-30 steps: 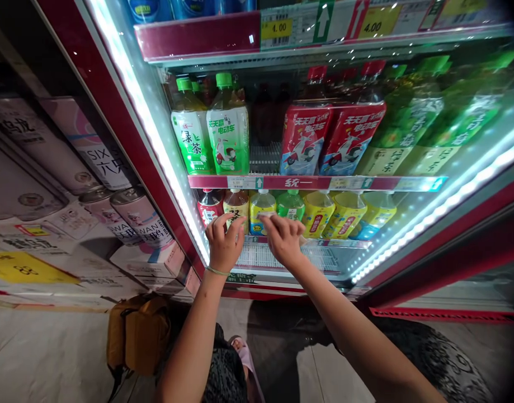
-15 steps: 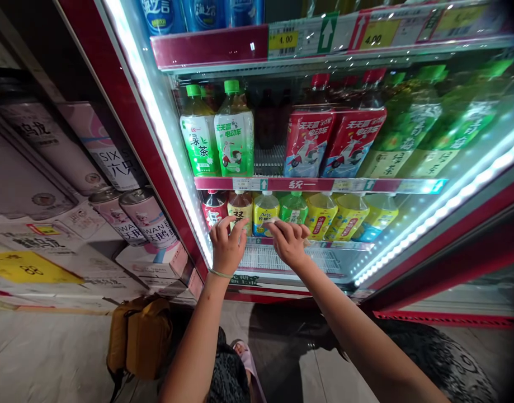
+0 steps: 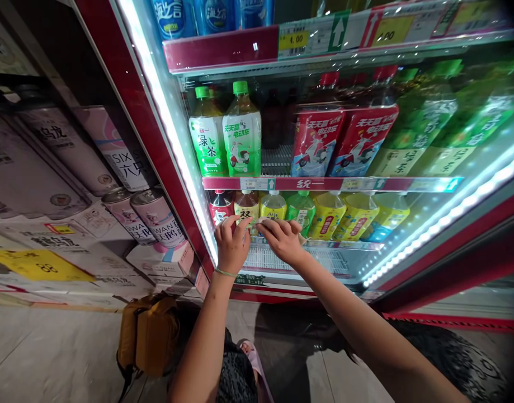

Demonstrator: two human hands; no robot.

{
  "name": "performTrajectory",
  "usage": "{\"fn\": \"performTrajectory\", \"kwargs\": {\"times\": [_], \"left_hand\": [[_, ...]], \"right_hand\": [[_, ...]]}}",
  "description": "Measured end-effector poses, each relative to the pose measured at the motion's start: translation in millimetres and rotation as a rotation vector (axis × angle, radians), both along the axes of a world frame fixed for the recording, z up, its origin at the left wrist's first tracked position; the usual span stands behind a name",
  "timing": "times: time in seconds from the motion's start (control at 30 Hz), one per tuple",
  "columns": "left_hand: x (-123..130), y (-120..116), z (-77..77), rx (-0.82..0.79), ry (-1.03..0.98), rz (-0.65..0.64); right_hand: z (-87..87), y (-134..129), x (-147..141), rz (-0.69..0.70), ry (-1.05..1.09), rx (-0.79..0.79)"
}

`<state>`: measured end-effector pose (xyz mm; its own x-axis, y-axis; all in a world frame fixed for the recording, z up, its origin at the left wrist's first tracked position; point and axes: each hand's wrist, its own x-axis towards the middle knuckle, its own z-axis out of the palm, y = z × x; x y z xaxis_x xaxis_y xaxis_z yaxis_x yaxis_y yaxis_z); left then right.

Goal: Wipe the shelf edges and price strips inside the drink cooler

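In front of the lit drinks cooler, my left hand (image 3: pixel 232 246) is raised with its fingers bent and apart, and I see nothing in it. A thin band circles that wrist. To its right, my right hand (image 3: pixel 284 240) is closed, thumb and fingers pressed together. A small pale bit shows at its edge, too little to name. The hands are close but apart. Behind them stand small bottles: a dark one with a red label (image 3: pixel 221 208), a cream-labelled bottle (image 3: pixel 246 204), a yellow-labelled bottle (image 3: pixel 273 206) and a green bottle (image 3: pixel 301 211). My fingers hide parts of their lower halves.
A middle shelf edge (image 3: pixel 315 184) carries green tea bottles (image 3: pixel 241 131) and red-labelled bottles (image 3: pixel 317 140). Blue-labelled bottles (image 3: pixel 215 15) stand above. Stacked pink cans (image 3: pixel 158 215) and boxes line the left. A brown backpack (image 3: pixel 156 336) is on the floor near my feet.
The view has shifted slightly, so the cooler sits further right. My right hand has come nearer to my left hand, narrowing the gap between them.
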<state>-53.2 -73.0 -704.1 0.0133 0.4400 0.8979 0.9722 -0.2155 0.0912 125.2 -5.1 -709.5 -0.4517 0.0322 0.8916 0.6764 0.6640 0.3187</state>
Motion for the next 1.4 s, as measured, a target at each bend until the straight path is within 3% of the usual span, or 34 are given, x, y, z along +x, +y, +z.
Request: {"fn": "performTrajectory", "kwargs": {"times": [0.17,0.33,0.4,0.5,0.7,0.83,0.97,1.03,1.17,1.33,1.4], "left_hand": [[-4,-1,3.2,0.018,0.001,0.002],[-8,-1,3.0,0.026,-0.018,0.012],[-10,-2,2.2,0.012,-0.025,0.016],[-12,-3,2.2,-0.011,-0.041,0.013],[-15,-4,4.8,0.012,-0.058,0.013],[-17,-4,6.1,0.014,-0.077,-0.001],[-19,-4,6.0,0.012,-0.087,0.017],[-21,-5,5.7,0.003,-0.102,0.027],[-23,-6,5.6,-0.001,-0.140,0.007],[-25,-6,4.9,-0.001,-0.158,-0.016],[-25,-6,3.9,-0.003,-0.152,-0.013]], "right_hand": [[-1.9,2,-5,-0.071,0.179,-0.044],[-7.1,6,-4,0.036,-0.090,-0.126],[-7.3,7,-4,0.008,-0.035,-0.110],[-2.9,6,-8,-0.057,0.112,-0.083],[12.6,3,-6,0.019,-0.129,0.073],[18.3,7,-9,-0.061,0.055,0.031],[14.5,12,-11,0.026,-0.207,-0.096],[13.0,13,-8,-0.003,-0.244,-0.132],[20.3,14,-9,-0.064,0.001,-0.074],[30.7,10,-13,0.086,-0.283,0.037],[33.0,10,-11,0.073,-0.252,0.040]]}}
